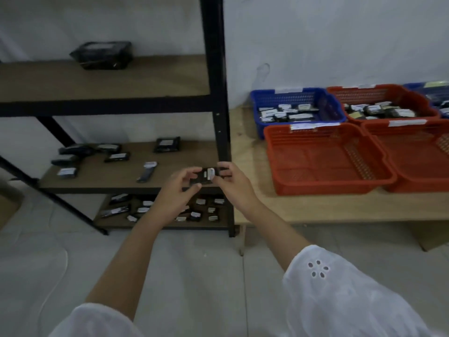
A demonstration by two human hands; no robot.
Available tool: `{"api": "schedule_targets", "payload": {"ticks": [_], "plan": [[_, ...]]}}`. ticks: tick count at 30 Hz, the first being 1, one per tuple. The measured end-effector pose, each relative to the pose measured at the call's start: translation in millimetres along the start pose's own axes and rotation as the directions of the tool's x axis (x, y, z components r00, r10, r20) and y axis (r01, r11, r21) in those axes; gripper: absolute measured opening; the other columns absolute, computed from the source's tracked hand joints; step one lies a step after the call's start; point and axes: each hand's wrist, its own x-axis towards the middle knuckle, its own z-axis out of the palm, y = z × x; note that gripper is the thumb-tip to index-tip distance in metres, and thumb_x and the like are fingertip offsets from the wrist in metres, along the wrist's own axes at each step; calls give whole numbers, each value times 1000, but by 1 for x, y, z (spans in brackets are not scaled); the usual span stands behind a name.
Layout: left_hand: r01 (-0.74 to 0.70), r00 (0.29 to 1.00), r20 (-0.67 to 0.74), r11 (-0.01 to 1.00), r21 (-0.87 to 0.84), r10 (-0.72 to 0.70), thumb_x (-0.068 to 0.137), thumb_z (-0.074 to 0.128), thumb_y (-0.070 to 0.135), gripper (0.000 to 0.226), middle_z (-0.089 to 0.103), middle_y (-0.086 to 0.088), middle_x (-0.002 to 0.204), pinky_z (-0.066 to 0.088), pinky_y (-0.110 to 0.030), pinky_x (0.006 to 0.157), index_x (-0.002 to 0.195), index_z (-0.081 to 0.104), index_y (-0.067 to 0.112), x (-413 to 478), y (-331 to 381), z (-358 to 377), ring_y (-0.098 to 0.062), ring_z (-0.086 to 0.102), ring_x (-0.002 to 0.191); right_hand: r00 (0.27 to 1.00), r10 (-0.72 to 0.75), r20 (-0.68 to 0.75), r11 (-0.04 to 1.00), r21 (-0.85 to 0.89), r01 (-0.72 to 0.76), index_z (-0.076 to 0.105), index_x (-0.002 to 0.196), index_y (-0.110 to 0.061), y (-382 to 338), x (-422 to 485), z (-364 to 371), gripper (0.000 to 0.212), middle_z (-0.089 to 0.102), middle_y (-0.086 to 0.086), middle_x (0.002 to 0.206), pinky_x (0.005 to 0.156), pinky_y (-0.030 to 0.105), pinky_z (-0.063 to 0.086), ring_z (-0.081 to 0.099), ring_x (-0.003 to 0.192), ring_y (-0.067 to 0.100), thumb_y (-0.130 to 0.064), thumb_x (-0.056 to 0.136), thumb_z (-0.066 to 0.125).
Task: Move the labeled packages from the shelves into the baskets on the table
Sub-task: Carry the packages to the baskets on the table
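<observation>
On the table (315, 210), the blue basket (291, 98) holds labeled packages (286, 115)

Three red baskets (323, 186) (388, 88) (418, 186), two blue baskets (257, 99) (422, 90). Three shelf boards (145, 79) (121, 177) (103, 222). One wrapped package (102, 55) on top board. Two hands (178, 189) (234, 187), one small package (205, 176).

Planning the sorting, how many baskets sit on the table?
5: blue back left, red back middle, blue back right at the frame edge, red front left, red front right; more may lie beyond the frame.
</observation>
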Motion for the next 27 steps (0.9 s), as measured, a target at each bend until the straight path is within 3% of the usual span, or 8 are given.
{"api": "schedule_targets", "payload": {"ticks": [4, 11, 15, 18, 22, 27], "plan": [[27, 1000, -7, 999, -24, -27, 91, 59, 16, 33, 56, 12, 112, 38, -22, 92, 119, 53, 33, 0, -40, -32, -7, 50, 112, 999, 30, 18, 999, 16, -30, 52, 126, -24, -2, 14, 47, 41, 56, 0, 113, 64, 10, 41, 55, 102, 14, -30, 88, 64], [67, 997, -28, 998, -19, -67, 90, 60, 15, 36, 52, 20, 108, 35, -6, 80, 117, 51, 37, 35, -99, -79, -1, 49, 106, 997, 51, 53, 998, 20, -53, 53, 124, -24, 1, 72, 118, 39, 55, -3, 106, 70, 14, 39, 54, 98, 10, -32, 88, 63], [106, 992, -60, 993, -42, -109, 90, 59, 14, 35, 55, 6, 117, 41, -16, 87, 117, 51, 35, 60, -135, -118, -3, 52, 106, 991, 80, 108, 997, 6, -81, 51, 126, -23, -7, 118, 165, 39, 55, -1, 108, 68, 16, 38, 52, 100, 11, -31, 89, 61], [143, 983, -112, 988, -57, -149, 90, 59, 14, 34, 56, 8, 113, 40, -14, 86, 117, 52, 34, 75, -165, -149, 5, 51, 97, 984, 81, 161, 997, -33, -76, 50, 127, -21, -19, 145, 201, 38, 55, -4, 102, 64, 16, 36, 51, 89, 5, -30, 91, 60], [173, 967, -182, 984, -46, -179, 90, 59, 17, 35, 53, 19, 106, 39, -25, 93, 118, 52, 35, 87, -203, -188, -2, 51, 103, 979, 105, 176, 994, -43, -99, 51, 125, -16, -29, 172, 245, 36, 54, -11, 88, 56, 8, 39, 49, 78, -3, -24, 91, 59], [161, 972, -167, 986, -48, -167, 90, 59, 17, 34, 57, 2, 118, 41, -35, 100, 117, 52, 35, 101, -252, -239, -14, 52, 113, 969, 173, 179, 984, -70, -162, 49, 127, -21, -35, 197, 303, 38, 58, 4, 114, 65, 19, 39, 57, 94, 12, -31, 91, 58]]}}
